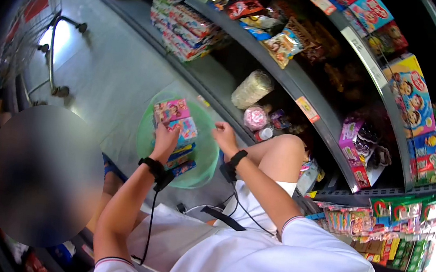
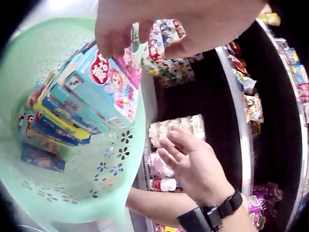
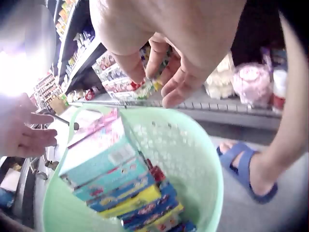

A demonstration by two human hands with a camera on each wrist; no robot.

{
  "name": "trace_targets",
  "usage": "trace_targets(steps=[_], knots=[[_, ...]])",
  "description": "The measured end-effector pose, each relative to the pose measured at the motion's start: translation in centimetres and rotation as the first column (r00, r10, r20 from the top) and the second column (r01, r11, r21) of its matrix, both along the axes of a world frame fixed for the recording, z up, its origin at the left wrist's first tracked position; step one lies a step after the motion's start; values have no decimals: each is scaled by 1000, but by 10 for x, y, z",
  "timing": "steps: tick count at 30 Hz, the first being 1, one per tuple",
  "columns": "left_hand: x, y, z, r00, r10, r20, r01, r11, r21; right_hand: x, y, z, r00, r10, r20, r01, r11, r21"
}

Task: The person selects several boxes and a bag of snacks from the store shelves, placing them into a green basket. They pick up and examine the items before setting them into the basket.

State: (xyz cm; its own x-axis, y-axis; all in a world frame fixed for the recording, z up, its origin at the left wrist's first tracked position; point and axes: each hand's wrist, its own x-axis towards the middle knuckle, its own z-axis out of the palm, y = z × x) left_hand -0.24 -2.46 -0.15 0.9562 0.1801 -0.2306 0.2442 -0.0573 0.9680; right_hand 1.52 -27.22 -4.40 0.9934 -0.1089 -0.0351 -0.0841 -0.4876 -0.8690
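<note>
A light green plastic basket [image 1: 204,167] with flower-shaped holes stands on the floor in front of the person. Colourful cartoon boxes stand in a row inside it, among them a turquoise box [image 2: 104,87] with a red logo, a pink box [image 1: 173,110] and yellow and blue ones. The left hand [image 1: 167,138] is over the boxes, its loosely bent fingers close to the turquoise and pink ones. Beyond the basket's shelf-side rim, the right hand [image 1: 224,137] hovers with relaxed fingers. Nothing shows in its grasp. Both wrists wear black straps.
Store shelves [image 1: 310,95] run along the right, holding snack bags and boxes. Stacked cartons [image 1: 185,26], a wrapped white roll [image 1: 253,89] and a pink round package [image 1: 256,118] sit on the bottom shelf. A shopping cart [image 1: 51,56] stands at left. Another person's blurred figure [image 1: 44,174] is lower left.
</note>
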Motion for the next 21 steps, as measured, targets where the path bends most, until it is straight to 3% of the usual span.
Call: trace_targets(steps=[3,5,7,9,11,13,18,21], knots=[[2,-7,27,991,-24,131,12,996,90,19,-8,104,985,-101,138,94,994,60],[6,-7,28,987,-19,162,-6,988,152,54,-32,151,945,-92,313,131,986,-106],[5,-5,29,985,-13,170,-21,980,197,87,-57,208,844,-63,533,222,945,-240],[7,-4,33,995,-5,102,-8,992,127,118,-72,255,708,-232,667,449,877,-172],[7,-6,37,997,-18,74,12,998,69,163,-106,275,676,-334,657,507,857,-86],[4,-4,40,996,-49,75,44,997,63,170,-105,300,774,-431,463,540,831,-130],[3,4,19,989,-117,88,112,991,69,198,-127,276,914,-372,164,405,869,-286],[-5,6,29,988,-138,64,135,990,49,205,-131,263,898,-401,179,432,881,-191]])
